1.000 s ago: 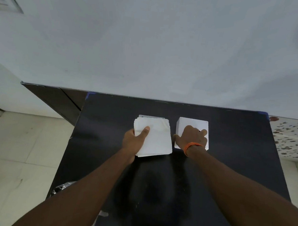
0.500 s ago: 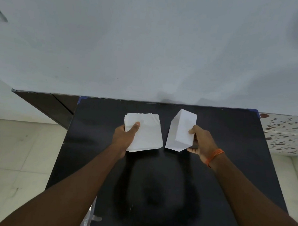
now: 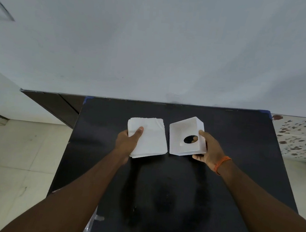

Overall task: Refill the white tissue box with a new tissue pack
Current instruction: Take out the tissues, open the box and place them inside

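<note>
The white tissue box [image 3: 180, 134] is tipped on its side above the black table [image 3: 236, 158], its open hollow side turned toward me. An oval hole shows in its inner face. My right hand [image 3: 208, 149] grips its right wall, thumb on top, and a fingertip shows through the hole. An orange band circles that wrist. Left of the box is a thick stack of white tissues [image 3: 150, 135], held by my left hand [image 3: 128, 142] at its near-left corner with the thumb on top. A narrow gap separates stack and box.
The table stands against a pale wall [image 3: 153, 52]. Pale floor tiles [image 3: 18, 160] lie to its left, and a speckled surface [image 3: 297, 136] sits at its right. A bit of clear plastic [image 3: 88, 225] pokes out at the table's near-left edge.
My right hand lifted the box off the table and rolled it over, from flat to on its side with the hollow interior facing me. The tissue stack stayed in my left hand.
</note>
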